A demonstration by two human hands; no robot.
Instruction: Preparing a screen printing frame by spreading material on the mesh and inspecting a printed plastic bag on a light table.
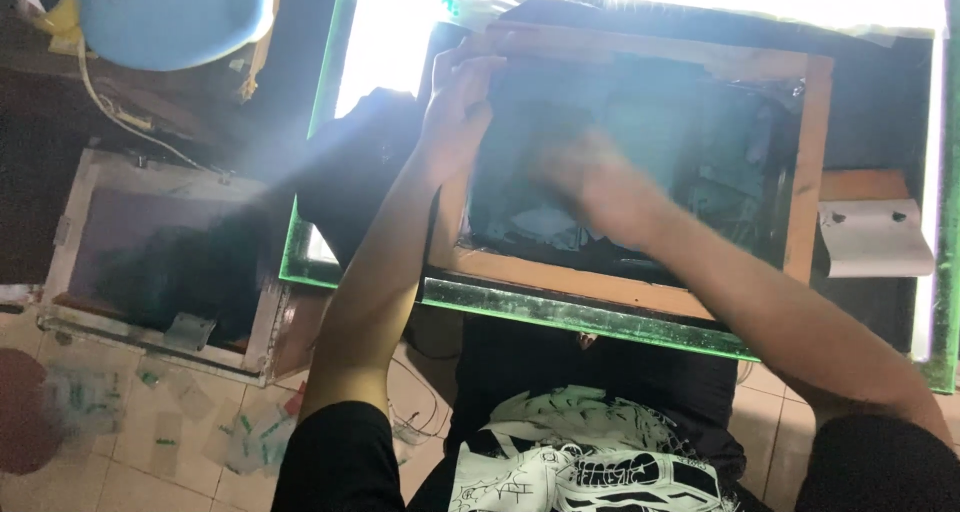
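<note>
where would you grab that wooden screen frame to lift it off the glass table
Probably by the two long wooden rails of the wooden frame, one from the near side, one from the far. It lies flat on the glass table, and the rails are bare and straight. The left hand rests on the frame's left end; the right hand is on the dark mesh, blurred.

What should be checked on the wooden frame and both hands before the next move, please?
1. Left hand steadies the frame at its far left corner: ok.
2. Right hand lies on the dark mesh: ok, though blurred by motion.
3. Whether the right hand holds any tool: cannot tell.
4. Frame lies flat on the glass table: ok.
5. Frame's near edge sits inside the table's green rim: ok.
6. Mesh evenly covered: cannot tell, a pale patch shows near the front edge.
</note>
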